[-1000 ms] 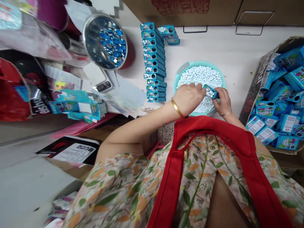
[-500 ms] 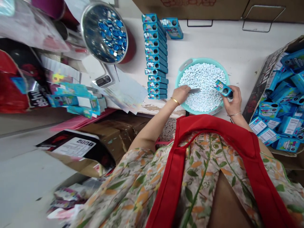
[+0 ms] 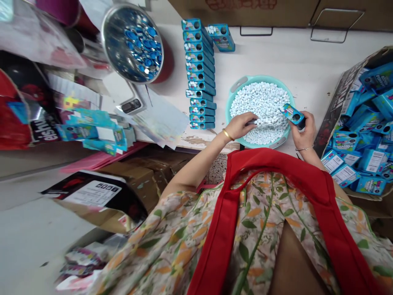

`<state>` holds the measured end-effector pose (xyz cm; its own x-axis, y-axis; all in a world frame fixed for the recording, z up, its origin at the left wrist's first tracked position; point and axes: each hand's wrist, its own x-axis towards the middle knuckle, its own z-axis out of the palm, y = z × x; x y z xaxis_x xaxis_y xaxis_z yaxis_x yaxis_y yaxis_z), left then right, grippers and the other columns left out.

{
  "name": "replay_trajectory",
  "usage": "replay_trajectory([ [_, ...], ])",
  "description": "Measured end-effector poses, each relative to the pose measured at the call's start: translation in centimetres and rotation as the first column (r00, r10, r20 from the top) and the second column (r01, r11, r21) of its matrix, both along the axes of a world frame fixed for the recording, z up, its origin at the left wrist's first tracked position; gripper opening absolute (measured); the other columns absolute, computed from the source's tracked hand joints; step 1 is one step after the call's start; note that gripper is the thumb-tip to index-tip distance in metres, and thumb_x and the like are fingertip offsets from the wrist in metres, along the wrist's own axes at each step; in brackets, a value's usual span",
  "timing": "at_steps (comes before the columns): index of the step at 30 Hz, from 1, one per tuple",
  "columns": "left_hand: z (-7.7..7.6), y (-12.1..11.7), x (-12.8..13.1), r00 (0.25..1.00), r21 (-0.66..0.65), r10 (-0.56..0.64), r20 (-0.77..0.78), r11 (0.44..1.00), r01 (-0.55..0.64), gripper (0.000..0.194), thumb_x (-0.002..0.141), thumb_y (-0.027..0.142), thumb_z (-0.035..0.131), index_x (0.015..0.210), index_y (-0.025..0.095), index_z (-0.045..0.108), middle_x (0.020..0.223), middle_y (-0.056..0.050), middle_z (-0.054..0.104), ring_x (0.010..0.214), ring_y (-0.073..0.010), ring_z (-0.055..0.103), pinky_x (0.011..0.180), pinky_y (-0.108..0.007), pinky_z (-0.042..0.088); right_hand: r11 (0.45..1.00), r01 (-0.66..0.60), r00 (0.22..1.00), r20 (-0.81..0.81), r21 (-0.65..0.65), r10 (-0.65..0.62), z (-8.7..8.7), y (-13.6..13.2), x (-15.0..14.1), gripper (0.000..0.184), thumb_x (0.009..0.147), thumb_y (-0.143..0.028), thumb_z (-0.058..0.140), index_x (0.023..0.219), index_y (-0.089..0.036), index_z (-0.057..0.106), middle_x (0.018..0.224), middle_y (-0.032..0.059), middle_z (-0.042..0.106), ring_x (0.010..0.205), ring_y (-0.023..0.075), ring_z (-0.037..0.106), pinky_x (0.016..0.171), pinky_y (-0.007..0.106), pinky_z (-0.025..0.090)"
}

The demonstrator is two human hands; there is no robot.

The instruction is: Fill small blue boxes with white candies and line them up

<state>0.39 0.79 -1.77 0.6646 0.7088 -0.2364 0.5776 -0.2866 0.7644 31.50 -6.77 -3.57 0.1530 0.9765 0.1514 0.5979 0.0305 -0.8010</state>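
On the chipped white worktop (image 3: 310, 61), right of centre, I see the left hand (image 3: 241, 126) gripping possibly a scoop (image 3: 252, 121), the right hand (image 3: 305, 130) a blue box (image 3: 294, 115) at the basin (image 3: 227, 111); an upper-centre carton (image 3: 223, 41) reads "CARAMELO".

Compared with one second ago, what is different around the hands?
The left hand has drawn back leftward from the blue box, with a metal tool now at the white candies. The right hand has carried the box rightward, over the basin's right rim. Nothing was visibly let go; the row of boxes stayed.

Packing workshop, seemingly — basin (image 3: 229, 108) of pale sweets (image 3: 260, 98) | row of blue boxes (image 3: 200, 78) | digital scale (image 3: 132, 105) | filled carton (image 3: 335, 107)
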Motion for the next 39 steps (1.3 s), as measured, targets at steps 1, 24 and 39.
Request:
replay_trajectory([
  [1, 1.5, 0.1, -0.5, 1.0, 0.025, -0.015, -0.007, 1.0, 0.015, 0.033, 0.107, 0.039, 0.059, 0.13, 0.017, 0.068, 0.125, -0.015, 0.076, 0.113, -0.0254, 0.071, 0.102, -0.037, 0.056, 1.0, -0.018, 1.0, 0.015, 0.007, 0.018, -0.2, 0.1, -0.2, 0.045, 0.098, -0.057, 0.064, 0.13, -0.024, 0.06, 0.121, 0.012, 0.067, 0.114, 0.0325, 0.067, 0.106, 0.059, 0.061],
  [24, 12.7, 3.4, 1.4, 0.925, 0.271, -0.196, -0.326, 0.918, 0.29, 0.059, 0.098, 0.041, 0.074, 0.152, 0.022, 0.059, 0.142, -0.016, 0.066, 0.122, -0.0328, 0.072, 0.094, -0.041, 0.064, 0.943, -0.257, 0.965, -0.001, -0.211, 0.263, 0.0, -0.6, -6.3, 0.039, 0.096, -0.031, 0.057, 0.135, -0.032, 0.064, 0.143, 0.0036, 0.074, 0.138, 0.0267, 0.067, 0.123, 0.054, 0.06],
  [39, 6.6, 12.3, -0.4, 0.976, 0.42, 0.137, -0.17, 0.906, -0.054, 0.037, 0.1, 0.046, 0.064, 0.129, 0.022, 0.068, 0.126, -0.016, 0.072, 0.115, -0.0326, 0.07, 0.099, -0.046, 0.061, 0.92, 0.378, 0.874, 0.366, -0.101, -0.319, 5.3, 8.7, 26.7, 0.073, 0.058, -0.086, 0.091, 0.084, -0.029, 0.055, 0.103, 0.0138, 0.073, 0.127, 0.0468, 0.068, 0.118, 0.089, 0.041],
])
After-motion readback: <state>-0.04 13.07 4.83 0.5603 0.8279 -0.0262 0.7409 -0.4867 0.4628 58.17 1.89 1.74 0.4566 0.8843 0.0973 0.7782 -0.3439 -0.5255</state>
